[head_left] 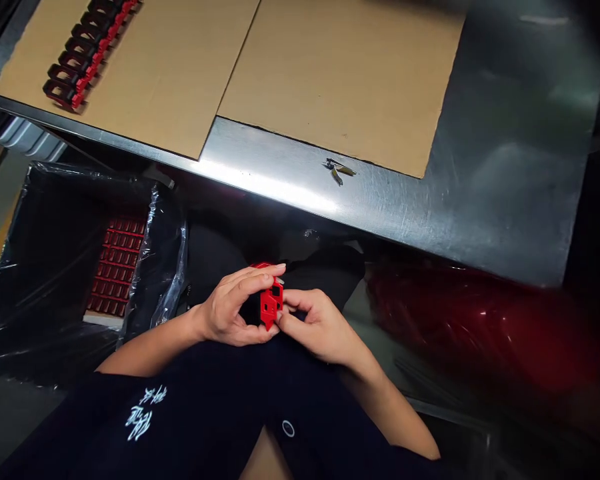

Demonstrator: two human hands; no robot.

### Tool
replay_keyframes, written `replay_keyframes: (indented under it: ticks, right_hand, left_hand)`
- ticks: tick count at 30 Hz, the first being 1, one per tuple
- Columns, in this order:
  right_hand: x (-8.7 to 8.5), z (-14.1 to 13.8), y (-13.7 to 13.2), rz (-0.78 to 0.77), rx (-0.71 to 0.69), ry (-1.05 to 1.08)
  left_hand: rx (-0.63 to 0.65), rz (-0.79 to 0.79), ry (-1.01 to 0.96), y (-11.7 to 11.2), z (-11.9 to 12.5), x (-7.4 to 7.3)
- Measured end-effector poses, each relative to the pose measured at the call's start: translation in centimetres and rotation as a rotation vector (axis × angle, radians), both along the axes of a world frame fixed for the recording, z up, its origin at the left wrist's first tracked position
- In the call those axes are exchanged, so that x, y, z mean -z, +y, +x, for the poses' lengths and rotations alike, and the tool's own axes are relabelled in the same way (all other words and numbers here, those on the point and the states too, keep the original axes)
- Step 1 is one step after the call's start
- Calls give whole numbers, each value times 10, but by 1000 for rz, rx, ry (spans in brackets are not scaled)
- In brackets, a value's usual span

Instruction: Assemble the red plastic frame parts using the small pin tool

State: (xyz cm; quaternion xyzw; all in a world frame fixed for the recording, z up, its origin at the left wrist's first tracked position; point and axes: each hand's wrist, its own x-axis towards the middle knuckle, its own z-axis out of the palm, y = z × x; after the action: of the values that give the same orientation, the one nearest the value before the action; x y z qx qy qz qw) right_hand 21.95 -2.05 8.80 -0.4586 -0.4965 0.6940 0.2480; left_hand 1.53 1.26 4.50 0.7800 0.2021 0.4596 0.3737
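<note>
My left hand (233,308) wraps its fingers around a small red and black plastic part (269,301), held over my lap below the table edge. My right hand (316,325) pinches the same part from the right side with thumb and fingertips. Both hands touch each other around the part. Dark clothing lies beneath them.
A steel table (405,207) spans the top, with two cardboard sheets (340,73) on it. A row of several red and black parts (83,53) lies at the far left. Small metal clips (338,169) rest near the edge. A black-lined bin (55,267) holds stacked red parts (116,265). A red bag (480,327) sits right.
</note>
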Motion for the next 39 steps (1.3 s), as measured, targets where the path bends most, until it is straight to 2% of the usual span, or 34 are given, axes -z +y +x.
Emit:
replay_keyframes:
  ticks: [4,8,12,16,23,30,39]
  right_hand:
    - [2,8,0,-11,-47,182]
    - [11,10,-7,-115,24,308]
    - [18,7,-14,-190,100,411]
    - [21,5,-17,-227,123,450]
    - [22,2,-18,-204,136,399]
    - [26,-1,-17,-196,170,338]
    - [28,-5,-16,-212,189,324]
  left_hand:
    - [44,-200,-57,-5,-2,3]
    - [95,-407,-154,-10,-1,7]
    - [134,-511,-203,-11,1,9]
    - [148,-541,-221,-11,3,9]
    - [183,-528,-236,-12,2,10]
    - [93,-488,-160,-10,-1,13]
    - [103,-489,-121,-8,-3,15]
